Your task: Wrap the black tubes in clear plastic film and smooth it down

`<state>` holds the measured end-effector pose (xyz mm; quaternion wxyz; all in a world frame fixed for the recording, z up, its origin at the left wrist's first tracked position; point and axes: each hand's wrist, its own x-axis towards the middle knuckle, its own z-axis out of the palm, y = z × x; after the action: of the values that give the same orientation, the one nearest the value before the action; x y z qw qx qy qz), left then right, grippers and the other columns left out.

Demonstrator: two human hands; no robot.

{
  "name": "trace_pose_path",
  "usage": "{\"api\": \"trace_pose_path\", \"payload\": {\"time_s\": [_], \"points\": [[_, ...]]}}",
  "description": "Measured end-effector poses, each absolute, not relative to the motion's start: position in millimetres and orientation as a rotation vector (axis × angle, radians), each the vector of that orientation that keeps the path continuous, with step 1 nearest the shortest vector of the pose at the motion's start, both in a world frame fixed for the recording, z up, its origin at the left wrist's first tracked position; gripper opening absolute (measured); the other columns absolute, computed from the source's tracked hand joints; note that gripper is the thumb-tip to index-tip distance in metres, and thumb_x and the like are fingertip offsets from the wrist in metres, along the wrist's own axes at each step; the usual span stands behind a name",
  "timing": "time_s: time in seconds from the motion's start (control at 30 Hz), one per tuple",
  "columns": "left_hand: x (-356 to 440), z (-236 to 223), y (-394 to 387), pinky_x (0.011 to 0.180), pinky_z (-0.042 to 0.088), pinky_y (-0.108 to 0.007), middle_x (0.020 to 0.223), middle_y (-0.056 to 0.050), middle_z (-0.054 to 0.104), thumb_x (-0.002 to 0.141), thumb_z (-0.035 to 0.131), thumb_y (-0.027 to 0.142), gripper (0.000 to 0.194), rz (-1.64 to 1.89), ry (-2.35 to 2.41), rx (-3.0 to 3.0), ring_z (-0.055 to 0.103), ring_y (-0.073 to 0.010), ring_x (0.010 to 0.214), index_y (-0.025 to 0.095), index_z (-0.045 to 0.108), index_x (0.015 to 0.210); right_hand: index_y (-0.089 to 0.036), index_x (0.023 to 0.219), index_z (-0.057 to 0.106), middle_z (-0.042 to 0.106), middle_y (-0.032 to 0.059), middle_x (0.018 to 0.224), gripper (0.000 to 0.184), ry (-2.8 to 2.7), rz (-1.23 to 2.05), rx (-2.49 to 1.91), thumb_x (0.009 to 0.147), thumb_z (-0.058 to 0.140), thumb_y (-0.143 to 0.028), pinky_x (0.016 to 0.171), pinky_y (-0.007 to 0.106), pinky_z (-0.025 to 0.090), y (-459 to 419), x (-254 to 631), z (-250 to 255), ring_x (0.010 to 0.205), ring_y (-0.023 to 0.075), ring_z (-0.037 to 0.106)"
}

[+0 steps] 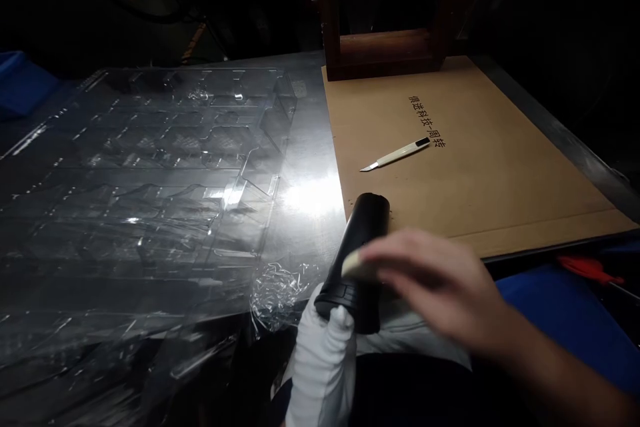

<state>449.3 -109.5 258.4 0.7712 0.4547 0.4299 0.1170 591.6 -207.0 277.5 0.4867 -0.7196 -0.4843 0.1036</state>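
Note:
My left hand, in a white glove, is wrapped round the lower end of a black cylindrical part and holds it tilted over the table's near edge. My bare right hand reaches in from the right, blurred by motion, its fingertips pinched on a small pale flat piece pressed against the black part's side.
A large clear plastic blister tray covers the left of the metal table, with crumpled clear film at its near edge. A brown cardboard sheet on the right bears a white utility knife. A dark red wooden frame stands behind.

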Motion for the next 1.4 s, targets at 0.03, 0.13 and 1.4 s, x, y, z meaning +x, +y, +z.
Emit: {"api": "trace_pose_path", "payload": {"time_s": [0.03,0.13,1.4], "points": [[448.4,258.6,-109.0,0.065,0.051,-0.033,0.074,-0.005,0.065,0.061,0.071,0.061,0.05,0.244,0.91,0.983,0.062,-0.0248,0.075,0.018,0.066,0.085,-0.023,0.11,0.063,0.068,0.0027,0.102,0.031,-1.129,0.205,-1.797,0.084,0.055,-0.009,0.083,0.03,0.052,-207.5,592.8,278.3,0.093,0.017,0.064],[445.5,256.4,-107.4,0.062,0.049,-0.031,0.069,-0.002,0.061,0.066,0.071,0.054,0.039,0.209,0.849,0.976,0.058,-0.0205,0.067,0.018,0.064,0.077,-0.024,0.11,0.063,0.068,0.0028,0.104,0.032,-1.115,0.167,-1.866,0.084,0.055,-0.008,0.084,0.032,0.052,-208.8,596.6,281.2,0.095,0.018,0.063],[440.9,249.0,-103.5,0.052,0.039,-0.021,0.064,0.004,0.054,0.056,0.084,0.032,0.035,-0.029,0.743,1.07,0.048,-0.0107,0.058,0.017,0.059,0.074,-0.028,0.11,0.064,0.069,0.0013,0.102,0.032,-1.233,0.294,-1.833,0.084,0.056,-0.011,0.079,0.031,0.055,-226.2,606.1,275.8,0.091,0.0183,0.065]]}}
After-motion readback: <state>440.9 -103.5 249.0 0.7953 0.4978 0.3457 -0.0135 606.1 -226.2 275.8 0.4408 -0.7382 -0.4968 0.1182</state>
